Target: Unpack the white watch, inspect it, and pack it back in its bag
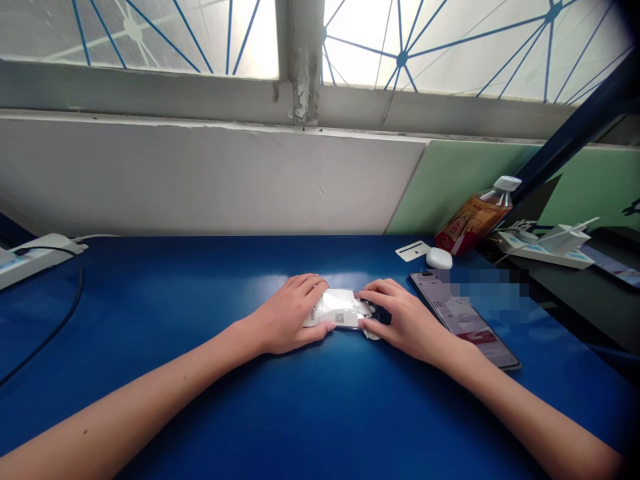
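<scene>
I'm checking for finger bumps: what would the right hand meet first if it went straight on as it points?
The white packet, which the right hand appears to touch; beyond that, probably the left hand, though depth is unclear.

On the blue desk (200, 287), a white QR-coded packet (340, 307) is held by the left hand (289, 315) and right hand (407, 320).

The worktop (280, 420) is smooth and shiny. The packet (339, 304) looks like shiny plastic. The wall (210, 180) looks dull.
</scene>
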